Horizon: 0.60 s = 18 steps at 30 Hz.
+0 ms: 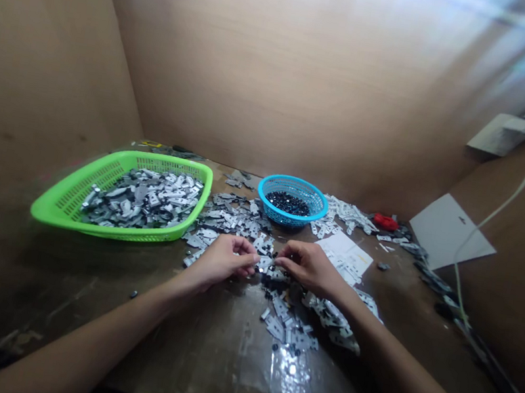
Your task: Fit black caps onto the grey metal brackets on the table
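Had open room on table [197, 359] toward near edge, green basket [110, 231] at left, blue basket [316, 200] beyond. Curled left hand [223, 259] and right hand [310, 267] close; pinched small pale part [264, 264] between, in left fingertips; could not tell right grip.

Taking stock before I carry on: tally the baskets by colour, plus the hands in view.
Green basket, with grey pieces: 1
Blue basket, with small black pieces: 1
Hands, left hand and right hand: 2
Total: 4
The pieces overlap too much to count.
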Motion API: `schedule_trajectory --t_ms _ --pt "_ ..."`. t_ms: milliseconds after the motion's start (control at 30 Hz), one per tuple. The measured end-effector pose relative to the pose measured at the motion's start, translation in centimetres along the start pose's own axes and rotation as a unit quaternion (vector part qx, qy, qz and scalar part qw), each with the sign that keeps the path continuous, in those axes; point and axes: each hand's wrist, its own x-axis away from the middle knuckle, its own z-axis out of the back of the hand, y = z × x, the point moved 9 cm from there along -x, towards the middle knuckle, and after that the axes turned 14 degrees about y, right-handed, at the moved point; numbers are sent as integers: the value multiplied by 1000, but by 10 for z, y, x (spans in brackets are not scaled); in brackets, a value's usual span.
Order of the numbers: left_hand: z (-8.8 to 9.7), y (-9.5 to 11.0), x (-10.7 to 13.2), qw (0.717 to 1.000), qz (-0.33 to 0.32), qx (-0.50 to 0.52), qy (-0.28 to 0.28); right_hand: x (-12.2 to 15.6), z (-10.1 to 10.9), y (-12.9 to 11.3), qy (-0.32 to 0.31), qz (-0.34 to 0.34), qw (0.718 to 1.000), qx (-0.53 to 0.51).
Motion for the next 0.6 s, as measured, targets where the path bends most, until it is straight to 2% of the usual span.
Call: schedule_trajectory --t_ms 133,400,600 --pt "0 0 0 1000 -3 4 -3 0 -1 3 -13 -30 999 -38" --pt "1 -1 -1 1000 0 5 0 1 -2 -7 -3 38 999 1" --pt "1 -2 -2 1000 9 12 0 2 -4 -9 -5 51 998 32"
